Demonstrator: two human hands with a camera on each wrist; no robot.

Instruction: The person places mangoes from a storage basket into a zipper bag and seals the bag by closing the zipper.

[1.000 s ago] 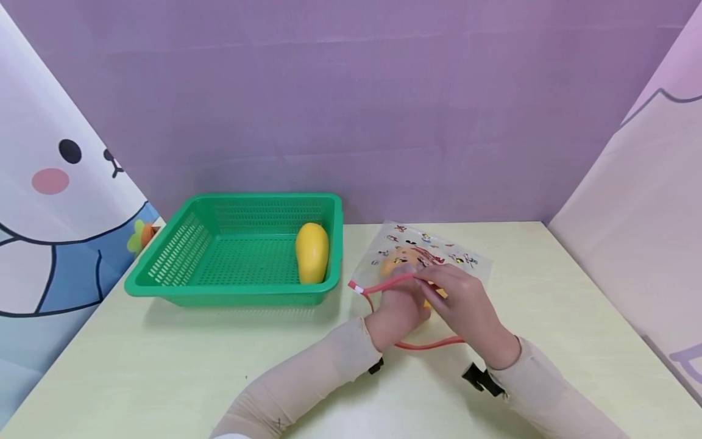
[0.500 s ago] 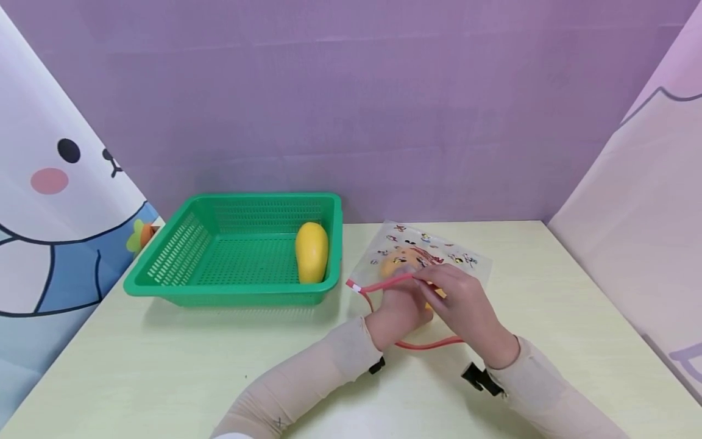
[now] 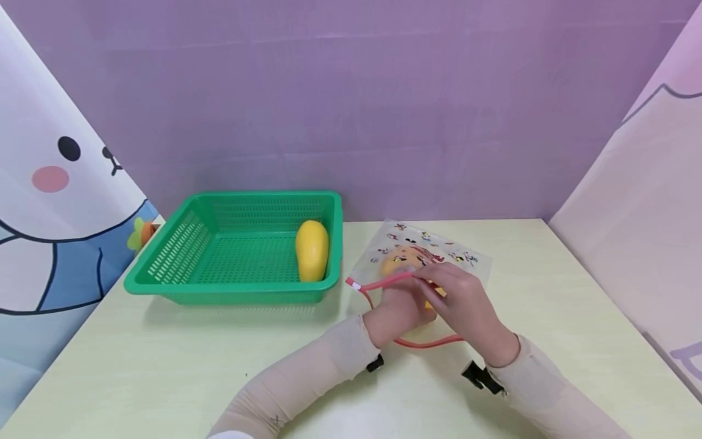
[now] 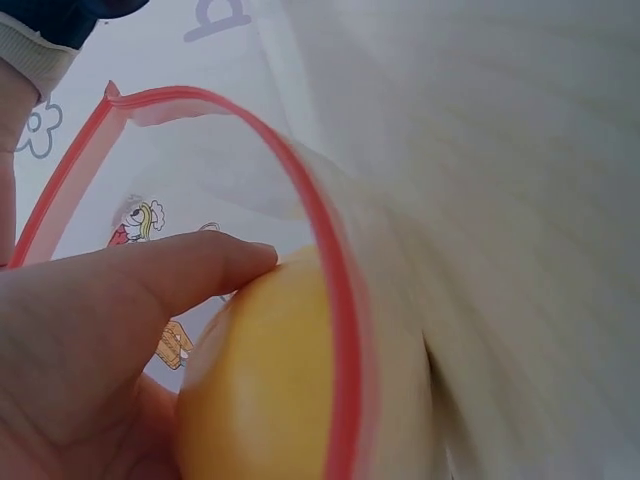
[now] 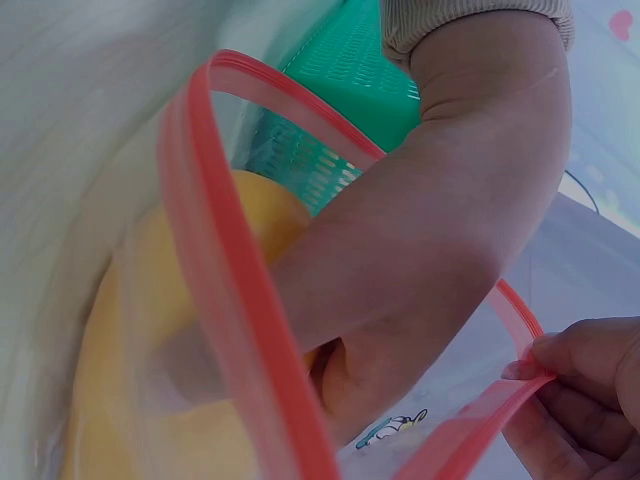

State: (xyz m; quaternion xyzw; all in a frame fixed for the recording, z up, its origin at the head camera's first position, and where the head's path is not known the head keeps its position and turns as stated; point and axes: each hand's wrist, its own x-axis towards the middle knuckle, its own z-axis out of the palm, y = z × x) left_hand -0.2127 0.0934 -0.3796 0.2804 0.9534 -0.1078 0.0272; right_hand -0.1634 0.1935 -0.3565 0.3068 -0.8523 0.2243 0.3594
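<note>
A clear zip bag (image 3: 474, 259) with printed cartoon figures and a red zip rim lies on the table, its mouth held apart. Inside it is a yellow mango (image 4: 265, 390), blurred through the plastic in the head view. My left hand (image 3: 399, 311) reaches through the mouth and holds this mango, its thumb lying over the top in the left wrist view; several of its fingers are hidden. With thumb and fingers, my right hand (image 3: 463, 302) pinches the upper part of the red rim (image 5: 470, 430). Another yellow mango (image 3: 312, 251) lies in the green basket.
To the left of the bag stands the green perforated basket (image 3: 219, 289), close to the purple backdrop (image 3: 351, 110). Printed cloth panels border the pale table (image 3: 164, 366) on both sides. Small black devices (image 3: 481, 377) are strapped under the wrists.
</note>
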